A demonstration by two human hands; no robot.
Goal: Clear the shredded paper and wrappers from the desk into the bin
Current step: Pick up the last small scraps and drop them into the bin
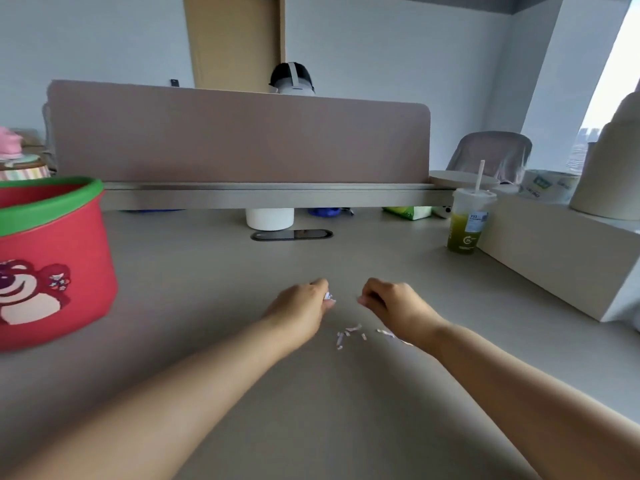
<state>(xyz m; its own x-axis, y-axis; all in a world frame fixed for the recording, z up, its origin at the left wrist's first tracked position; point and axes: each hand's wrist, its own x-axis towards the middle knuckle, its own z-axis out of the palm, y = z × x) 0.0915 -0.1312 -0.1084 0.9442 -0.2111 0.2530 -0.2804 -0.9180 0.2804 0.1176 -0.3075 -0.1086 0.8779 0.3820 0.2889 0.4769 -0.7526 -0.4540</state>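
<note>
Frame edge crops the red bin (52,258); the left hand (299,303) conceals most of its paper scrap (328,295); right hand (391,301) contents indeterminate. Some shreds (349,332) pass under the right wrist; cup label (477,221) illegible.

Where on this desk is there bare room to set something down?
Bare: the wide stretch between the red bin and the drink cup, from the cable slot down to the left hand and right hand. Crowded: paper scraps between the wrists, clutter under the rear shelf.
</note>
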